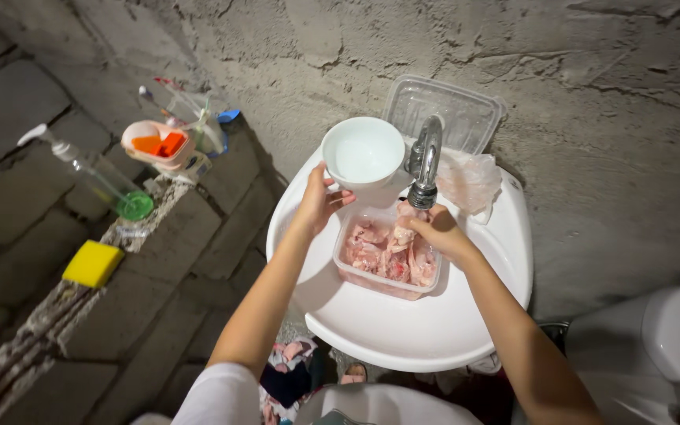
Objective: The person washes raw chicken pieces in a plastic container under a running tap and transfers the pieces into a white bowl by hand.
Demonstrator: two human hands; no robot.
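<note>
One white basin, wall-mounted, one metal tap over it. In basin: one clear plastic container of raw pink meat pieces, directly under tap spout; exact piece count unreadable. One white bowl at basin's back rim, left of tap. One clear container lid leaning on wall behind tap, rectangular. One crumpled thin plastic bag right of tap.

Left hand: fingers spread open, tips touching bowl's near rim, not wrapped around it. Right hand: fingers curled into container's right side on the meat, below spout; actual grasp on a piece cannot be told.

Left ledge: one yellow sponge, one clear pump bottle with green liquid at bottom, one round tub with orange inside, one cup of toothbrushes. One white toilet at right edge.
</note>
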